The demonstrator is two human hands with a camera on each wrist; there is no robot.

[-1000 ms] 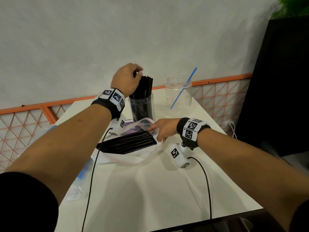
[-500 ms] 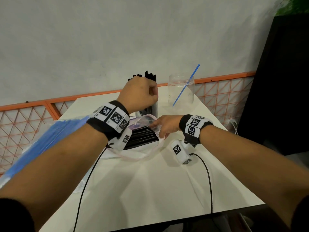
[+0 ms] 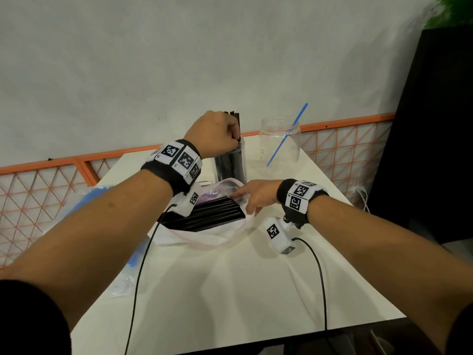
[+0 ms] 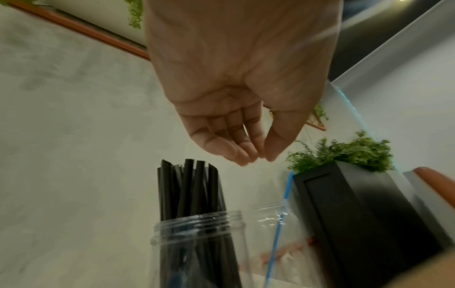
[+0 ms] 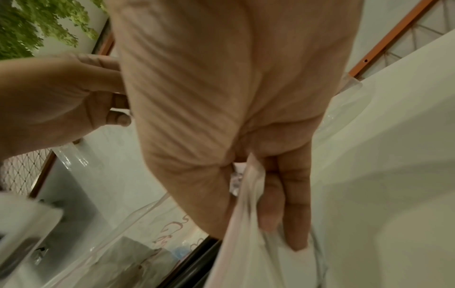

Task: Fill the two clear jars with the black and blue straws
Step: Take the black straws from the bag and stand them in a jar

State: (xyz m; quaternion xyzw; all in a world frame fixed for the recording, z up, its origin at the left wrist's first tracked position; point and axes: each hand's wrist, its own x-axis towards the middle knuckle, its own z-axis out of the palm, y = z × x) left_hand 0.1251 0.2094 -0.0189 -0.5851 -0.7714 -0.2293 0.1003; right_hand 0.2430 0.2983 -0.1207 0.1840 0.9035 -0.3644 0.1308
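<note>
Hovering over black straws (image 4: 189, 187), left hand (image 4: 236, 101) empty — right hand (image 5: 246, 120) pinching bag (image 5: 248, 253).

Black plastic straws (image 3: 231, 160) are showing dark through the clear ribbed jar (image 4: 197, 249). A single bright blue straw (image 3: 286, 135) is crossing the second transparent jar (image 3: 280, 142). More glossy black straws (image 3: 212, 213) are lying in a clear, pink-edged plastic bag (image 3: 204, 238) on the white table (image 3: 230, 290). Black-and-white checked marker wristbands (image 3: 179, 160) are circling both wrists.
</note>
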